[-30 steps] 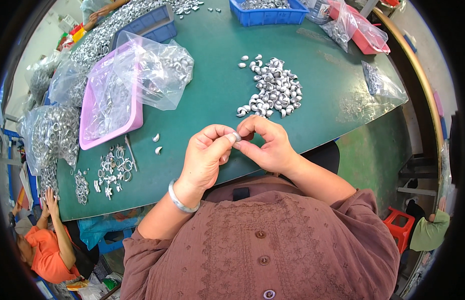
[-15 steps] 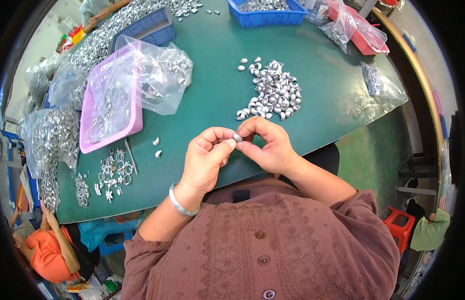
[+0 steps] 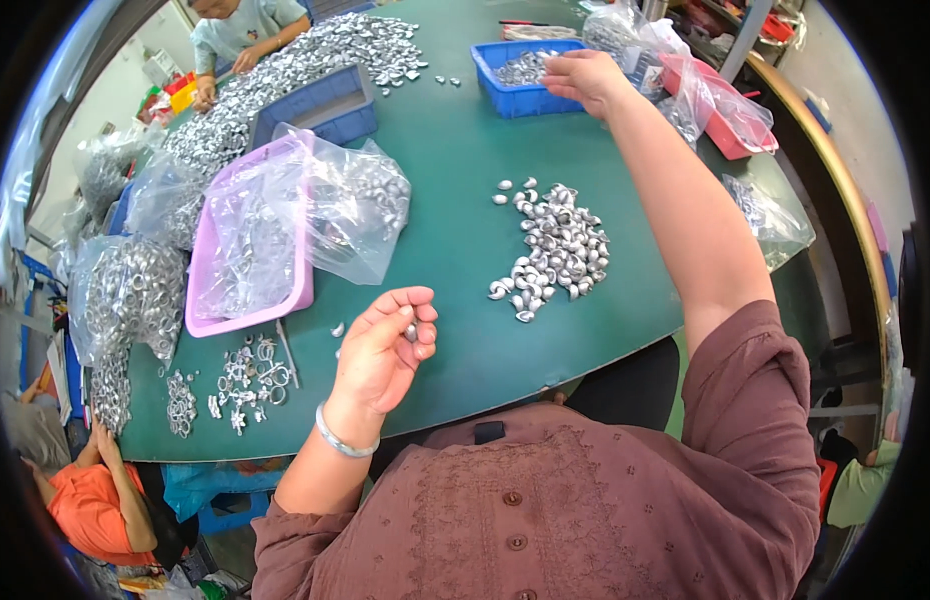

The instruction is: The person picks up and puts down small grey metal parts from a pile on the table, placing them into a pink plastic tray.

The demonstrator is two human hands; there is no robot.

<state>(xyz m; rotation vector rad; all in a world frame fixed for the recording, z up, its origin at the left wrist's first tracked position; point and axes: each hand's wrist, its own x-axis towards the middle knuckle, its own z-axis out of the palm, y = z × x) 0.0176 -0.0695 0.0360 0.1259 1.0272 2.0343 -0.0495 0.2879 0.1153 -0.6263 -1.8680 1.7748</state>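
Holding one small silver part [image 3: 412, 331] between thumb and curled fingertips, the left hand [image 3: 385, 352] sits low over the near edge of the green table [image 3: 455, 190], pinched shut on it. Right hand [image 3: 583, 78] is stretched far out over the blue bin [image 3: 515, 82], fingers bent down and loosely open at the bin's rim; cannot tell if it has anything in it. Loose pile [image 3: 555, 248] of the same silver parts lies mid-table between the two hands, well apart from both. Pink tray [image 3: 247, 312] with a clear bag [image 3: 360, 215] sits to the left.

To do it well, judging from this: keep the left pinch firm so the part doesn't roll off, keep the reaching forearm clear of the pile, and let the right fingers come down inside the bin walls, not on the rim.
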